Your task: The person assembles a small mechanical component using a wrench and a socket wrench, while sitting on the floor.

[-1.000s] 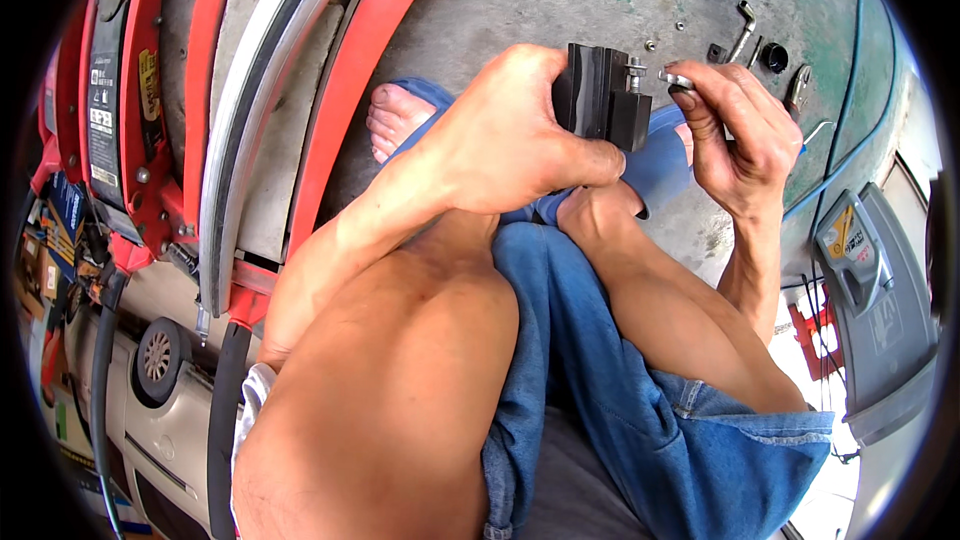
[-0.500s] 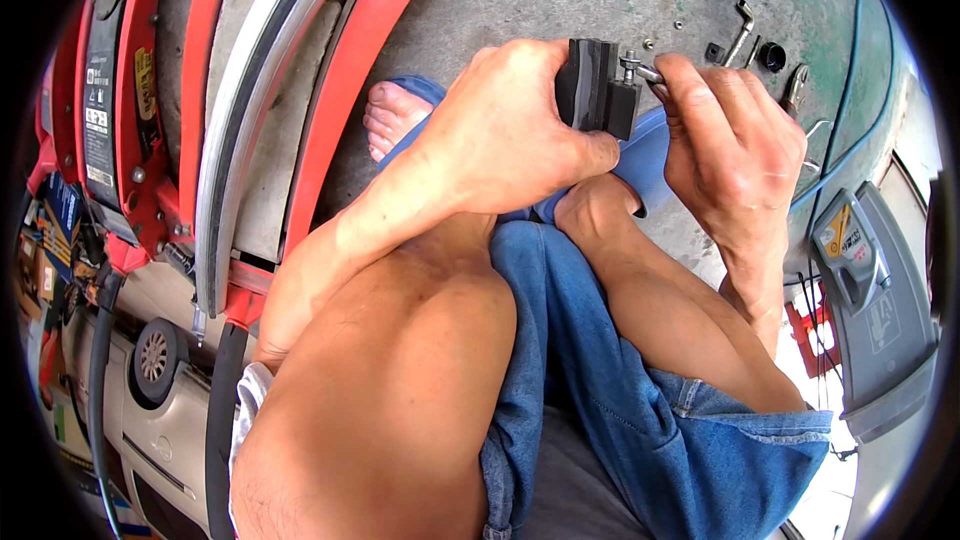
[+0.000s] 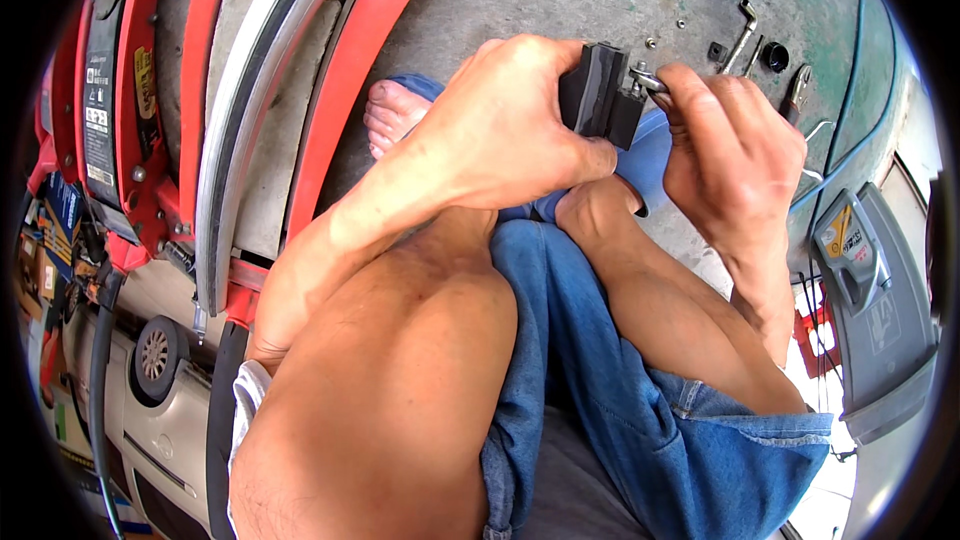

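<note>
A black blocky part (image 3: 590, 90) with ridged sides sits in my left hand (image 3: 500, 125), the thumb along its lower side and the fingers behind. From its right side sticks a small metal bolt (image 3: 640, 70). My right hand (image 3: 738, 140) is closed around a small silver wrench (image 3: 652, 83), whose end meets the bolt. The rest of the wrench is hidden by the fingers. Both hands are held above the floor, over my lower legs and blue sandals (image 3: 650, 155).
On the concrete floor (image 3: 540, 0) lie an angled socket wrench (image 3: 740, 37), a round black cap (image 3: 774, 56), pliers (image 3: 797, 92) and small nuts (image 3: 651, 42). A blue hose (image 3: 887, 90) curves at right, beside a grey machine panel (image 3: 885, 310). Red metal frames (image 3: 345, 90) stand at left.
The black part has tilted and shifted slightly right and down in my left hand. At the bolt, the wrench has changed its angle a little, with my right hand staying close.
</note>
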Available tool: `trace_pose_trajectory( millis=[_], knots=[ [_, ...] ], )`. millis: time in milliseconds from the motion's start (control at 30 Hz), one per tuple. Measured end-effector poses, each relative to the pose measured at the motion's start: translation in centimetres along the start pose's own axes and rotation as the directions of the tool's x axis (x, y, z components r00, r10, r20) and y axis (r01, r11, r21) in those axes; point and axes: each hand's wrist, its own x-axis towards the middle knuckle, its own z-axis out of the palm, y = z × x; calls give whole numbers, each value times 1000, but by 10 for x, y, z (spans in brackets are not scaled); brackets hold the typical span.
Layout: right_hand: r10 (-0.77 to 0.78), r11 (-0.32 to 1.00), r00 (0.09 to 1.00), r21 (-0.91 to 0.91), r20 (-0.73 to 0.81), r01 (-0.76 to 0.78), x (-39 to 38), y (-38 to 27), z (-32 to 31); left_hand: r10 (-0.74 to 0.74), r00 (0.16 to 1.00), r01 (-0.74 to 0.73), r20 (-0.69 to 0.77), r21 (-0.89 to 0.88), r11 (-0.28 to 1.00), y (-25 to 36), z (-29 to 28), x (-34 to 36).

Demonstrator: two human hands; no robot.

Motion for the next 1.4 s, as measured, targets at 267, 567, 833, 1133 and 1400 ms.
trace_pose_trajectory(
  millis=[267, 567, 833, 1133, 1400],
  knots=[
    [178, 727, 984, 677, -31, -110, -17, 19, 36, -48, 980, 108, 194, -313, 944, -14, 4, 1],
    [170, 901, 984, 411, -43, -138, -19, 26, 18, -48, 993, 78, 109, -288, 955, -5, 7, 1],
    [5, 998, 1000, 63, -27, -3, -5, 9, 3, 25, 999, -25, -24, 2, 1000, 0, 7, 0],
    [52, 992, 989, -119, 141, -36, 7, -9, -4, 92, 988, -71, -126, 159, 985, -1, 7, 2],
    [86, 901, 996, 427, -14, -72, -2, 15, 15, 33, 980, 49, 197, -395, 918, -12, -2, 0]
  ],
)
